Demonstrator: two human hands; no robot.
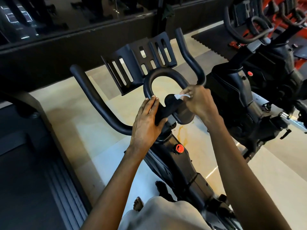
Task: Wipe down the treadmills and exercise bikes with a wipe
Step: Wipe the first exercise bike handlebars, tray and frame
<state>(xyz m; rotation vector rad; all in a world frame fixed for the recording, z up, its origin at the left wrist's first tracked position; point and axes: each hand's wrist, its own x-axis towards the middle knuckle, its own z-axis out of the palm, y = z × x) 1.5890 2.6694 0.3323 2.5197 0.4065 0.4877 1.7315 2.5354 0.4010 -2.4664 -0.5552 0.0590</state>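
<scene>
A black exercise bike (186, 165) stands straight below me, its handlebars (93, 98) spreading left and right around a central loop (149, 80). My left hand (147, 120) grips the middle of the handlebar just under the loop, thumb curled round the bar. My right hand (199, 102) pinches a small crumpled white wipe (180, 96) and holds it against the right side of the loop's base. A slotted black tablet holder (139, 62) rises behind the loop. The dark treadmill deck (28, 171) lies to the left.
A second black bike (259, 90) stands close on the right, with orange equipment (282, 17) behind it. A red knob (179, 148) sits on the frame below the handlebars. A dark mirrored wall base (66, 45) runs ahead. My bare foot (138, 204) is on the pale floor.
</scene>
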